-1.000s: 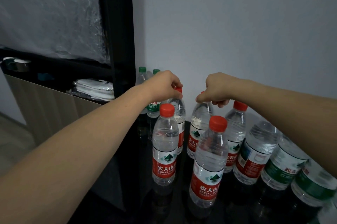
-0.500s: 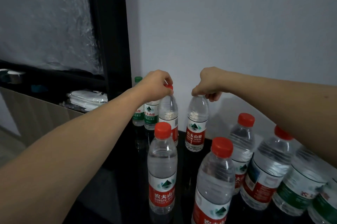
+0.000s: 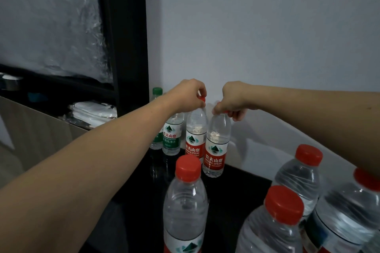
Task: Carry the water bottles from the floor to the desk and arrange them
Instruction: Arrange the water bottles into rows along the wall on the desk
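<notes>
Two ribbed clear plastic bottles (image 3: 216, 145), hand-pinched

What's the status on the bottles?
Left hand pinches a red-label bottle by its cap; right hand likewise its neighbour. Both at the desk's back corner. Nothing blocking.

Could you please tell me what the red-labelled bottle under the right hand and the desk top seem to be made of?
Red-labelled bottle: seemingly thin clear plastic, since the wall shows through its ribbed body; glossy label, red cap.
Desk top: black and glossy, faintly mirroring the bottles; glass or lacquer, cannot tell.
</notes>
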`<state>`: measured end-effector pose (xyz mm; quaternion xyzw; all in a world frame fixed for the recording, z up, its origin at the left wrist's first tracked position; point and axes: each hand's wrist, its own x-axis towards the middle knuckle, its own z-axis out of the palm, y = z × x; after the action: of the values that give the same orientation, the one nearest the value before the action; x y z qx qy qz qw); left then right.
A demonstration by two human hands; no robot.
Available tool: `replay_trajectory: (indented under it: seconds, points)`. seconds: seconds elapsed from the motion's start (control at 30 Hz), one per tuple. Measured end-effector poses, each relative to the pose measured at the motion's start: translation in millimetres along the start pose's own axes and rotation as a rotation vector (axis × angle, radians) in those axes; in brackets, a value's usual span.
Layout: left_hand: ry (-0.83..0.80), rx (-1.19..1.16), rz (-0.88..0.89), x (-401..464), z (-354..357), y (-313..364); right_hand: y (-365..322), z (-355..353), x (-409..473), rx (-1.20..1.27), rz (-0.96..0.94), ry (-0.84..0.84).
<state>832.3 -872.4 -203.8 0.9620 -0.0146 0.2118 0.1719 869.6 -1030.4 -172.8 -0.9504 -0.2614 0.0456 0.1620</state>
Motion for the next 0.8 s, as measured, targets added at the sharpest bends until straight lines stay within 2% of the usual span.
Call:
replay_trajectory:
  seconds: [0.33, 0.8]
  points:
    - [0.054, 0.07, -0.016, 10.3, 9.7, -16.6, -7.5, 12.2, 23.5, 0.049, -0.017, 0.012]
    - [0.011, 0.162, 0.009, 23.4, 10.7, -28.4, -9.9, 13.4, 45.3, 0.041, -0.002, 0.06]
